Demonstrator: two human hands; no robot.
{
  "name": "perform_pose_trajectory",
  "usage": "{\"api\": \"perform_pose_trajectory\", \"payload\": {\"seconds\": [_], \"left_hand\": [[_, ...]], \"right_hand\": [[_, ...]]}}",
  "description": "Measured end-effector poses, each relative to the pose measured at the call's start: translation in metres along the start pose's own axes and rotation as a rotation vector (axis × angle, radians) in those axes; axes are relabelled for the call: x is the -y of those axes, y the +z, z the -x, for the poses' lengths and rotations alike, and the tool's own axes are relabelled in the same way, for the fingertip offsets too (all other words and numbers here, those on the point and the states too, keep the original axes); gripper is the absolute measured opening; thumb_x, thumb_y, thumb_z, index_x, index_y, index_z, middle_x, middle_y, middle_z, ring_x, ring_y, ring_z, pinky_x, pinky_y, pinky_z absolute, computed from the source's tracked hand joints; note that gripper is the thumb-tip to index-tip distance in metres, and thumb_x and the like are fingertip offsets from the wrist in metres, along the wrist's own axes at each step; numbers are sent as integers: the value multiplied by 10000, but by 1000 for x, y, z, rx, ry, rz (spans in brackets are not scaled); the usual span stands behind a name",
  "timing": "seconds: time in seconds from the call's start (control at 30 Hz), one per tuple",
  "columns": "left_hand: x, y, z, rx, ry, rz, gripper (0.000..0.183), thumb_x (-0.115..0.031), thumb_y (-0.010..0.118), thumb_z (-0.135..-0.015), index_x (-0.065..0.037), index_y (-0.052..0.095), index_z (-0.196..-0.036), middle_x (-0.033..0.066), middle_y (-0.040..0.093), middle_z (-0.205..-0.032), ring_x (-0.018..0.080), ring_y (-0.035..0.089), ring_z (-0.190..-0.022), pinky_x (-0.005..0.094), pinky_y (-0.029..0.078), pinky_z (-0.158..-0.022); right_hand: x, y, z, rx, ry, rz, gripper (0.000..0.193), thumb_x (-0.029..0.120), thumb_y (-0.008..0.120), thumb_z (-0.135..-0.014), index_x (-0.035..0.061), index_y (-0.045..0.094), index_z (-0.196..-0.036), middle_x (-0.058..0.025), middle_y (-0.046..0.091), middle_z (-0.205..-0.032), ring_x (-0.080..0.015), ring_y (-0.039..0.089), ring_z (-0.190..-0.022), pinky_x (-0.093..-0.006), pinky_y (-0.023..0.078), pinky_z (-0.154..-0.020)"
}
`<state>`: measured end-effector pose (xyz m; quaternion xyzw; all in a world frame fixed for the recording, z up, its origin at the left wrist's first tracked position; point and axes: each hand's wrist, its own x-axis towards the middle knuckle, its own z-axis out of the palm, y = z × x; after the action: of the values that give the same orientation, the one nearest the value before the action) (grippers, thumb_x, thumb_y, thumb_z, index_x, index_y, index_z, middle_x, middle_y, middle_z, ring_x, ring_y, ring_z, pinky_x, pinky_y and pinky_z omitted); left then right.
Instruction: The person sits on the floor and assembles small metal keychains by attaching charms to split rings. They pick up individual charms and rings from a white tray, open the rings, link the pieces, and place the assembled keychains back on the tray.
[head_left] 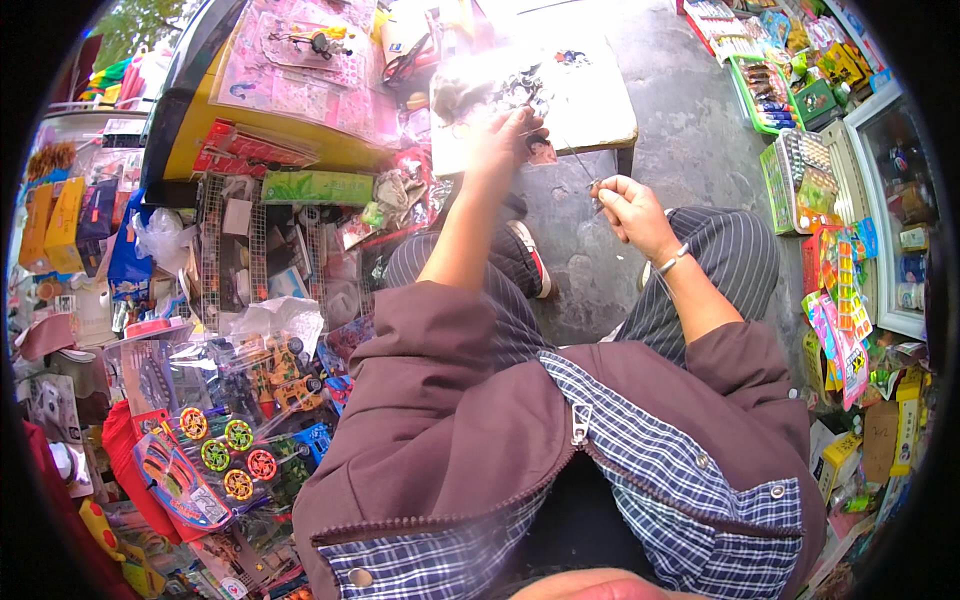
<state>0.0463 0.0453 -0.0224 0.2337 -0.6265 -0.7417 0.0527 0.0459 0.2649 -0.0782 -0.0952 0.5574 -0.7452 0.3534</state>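
Observation:
My right hand point(632, 212) is held in front of my right knee, thumb and fingers closed in a pinch. A thin dark strand point(582, 165) runs from its fingertips up toward the table; I cannot tell its exact kind. My left hand point(503, 138) reaches over the near edge of a small white table point(600, 105), its fingers smeared by motion. Whether those fingers hold anything is hidden. Just beyond them lies a heap of small dark pieces point(515, 88), washed out by glare. A smaller dark cluster point(572, 58) sits farther back on the tabletop.
Left of the table stands a yellow-sided display point(225, 120) with pink packets. Packaged toys point(225, 450) crowd my left side. On the right are a green tray point(765, 95), a glass-fronted case point(900, 210) and hanging packets point(840, 330). Grey floor point(685, 110) extends beyond my knees.

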Motion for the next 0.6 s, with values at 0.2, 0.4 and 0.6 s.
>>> {"api": "perform_pose_trajectory", "payload": {"seconds": [0.2, 0.4, 0.6], "left_hand": [[2, -15, -4, -175, 32, -126, 241, -217, 601, -898, -3, 597, -1009, 72, 620, -840, 133, 583, -674, 262, 471, -520], [5, -69, -62, -253, 290, -609, 244, -231, 630, -876, -23, 636, -1004, 74, 631, -781, 145, 584, -643, 297, 498, -550], [1, -31, -75, -318, 802, -1295, 248, -196, 639, -798, -54, 650, -1000, 150, 605, -994, 326, 583, -916, 383, 467, -817]], "right_hand": [[2, -6, 2, -62, 30, -1, 154, 152, 506, -912, 27, 589, -947, 46, 451, -604, -28, 358, -435, -190, 291, -385], [0, -7, 1, -87, 35, -24, 158, 159, 506, -928, 25, 588, -942, 31, 464, -597, -40, 373, -400, -191, 305, -375], [3, -5, 2, -116, 23, -75, 148, 157, 514, -923, 31, 589, -944, 31, 472, -602, -37, 378, -414, -188, 311, -381]]}}
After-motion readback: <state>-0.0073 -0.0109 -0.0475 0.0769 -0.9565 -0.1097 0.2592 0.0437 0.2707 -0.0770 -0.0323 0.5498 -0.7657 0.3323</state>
